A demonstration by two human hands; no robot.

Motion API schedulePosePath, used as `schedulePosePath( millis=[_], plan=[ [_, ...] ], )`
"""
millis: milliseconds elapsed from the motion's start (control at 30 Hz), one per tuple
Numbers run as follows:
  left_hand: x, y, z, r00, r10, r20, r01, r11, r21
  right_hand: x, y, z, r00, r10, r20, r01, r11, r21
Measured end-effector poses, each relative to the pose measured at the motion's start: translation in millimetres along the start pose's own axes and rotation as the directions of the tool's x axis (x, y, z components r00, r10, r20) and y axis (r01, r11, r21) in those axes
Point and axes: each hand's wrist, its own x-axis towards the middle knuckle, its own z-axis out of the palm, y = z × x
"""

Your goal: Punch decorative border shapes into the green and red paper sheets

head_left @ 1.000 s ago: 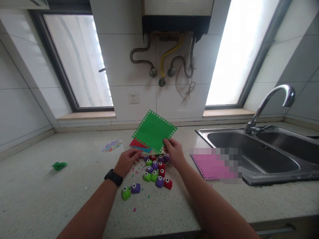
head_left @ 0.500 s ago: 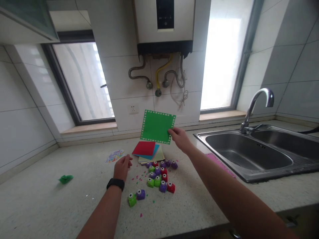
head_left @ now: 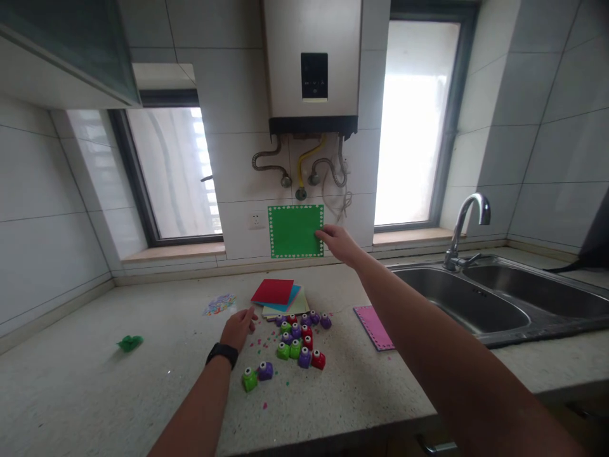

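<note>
Several fingers of the right hand (head_left: 337, 242) pinch the right edge of the green paper sheet (head_left: 295, 231), raised before the far wall (head_left: 233, 139). The left hand (head_left: 238, 329) curls loosely just beside the paper stack (head_left: 273, 291); its grip I can't tell. Nearer, craft punches (head_left: 295, 348) cluster; countertop (head_left: 157, 387) stretches left to a green scrap (head_left: 130, 343), right to a pink sheet (head_left: 375, 327).

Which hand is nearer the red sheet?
Left. The left hand is close in front of the red sheet, toward its left end; the right hand is higher up, to its right, holding the green sheet.

Gap between punches (head_left: 295, 348) and pink sheet (head_left: 373, 327)
</note>
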Motion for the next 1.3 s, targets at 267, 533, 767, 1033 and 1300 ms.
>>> schedulePosePath(
  millis=[267,533,767,1033,1300],
  plan=[
    [-9.3,-1.7,-3.4,1.0,-0.016,-0.008,0.016,1.0,-0.013,-1.9,-9.2,5.7,0.997,0.018,0.07,-0.018,1.0,-0.001],
    [-11.7,-2.0,-4.0,1.0,-0.019,-0.013,0.019,0.999,-0.046,-1.7,-11.1,3.5,0.998,0.026,0.059,-0.027,0.999,0.023],
    [-12.5,-0.2,-4.2,0.999,-0.045,-0.022,0.043,0.997,-0.063,-4.5,-7.4,4.2,0.997,0.057,0.05,-0.063,0.989,0.136],
    [-18.1,14.8,-5.7,0.997,-0.065,-0.037,0.063,0.996,-0.069,-22.1,-1.9,23.0,0.99,0.133,-0.051,-0.098,0.893,0.439],
    [-20.7,21.6,-7.7,0.997,-0.073,-0.02,0.07,0.993,-0.094,-42.5,12.8,66.6,0.937,0.293,-0.19,-0.088,0.725,0.683]
  ],
)
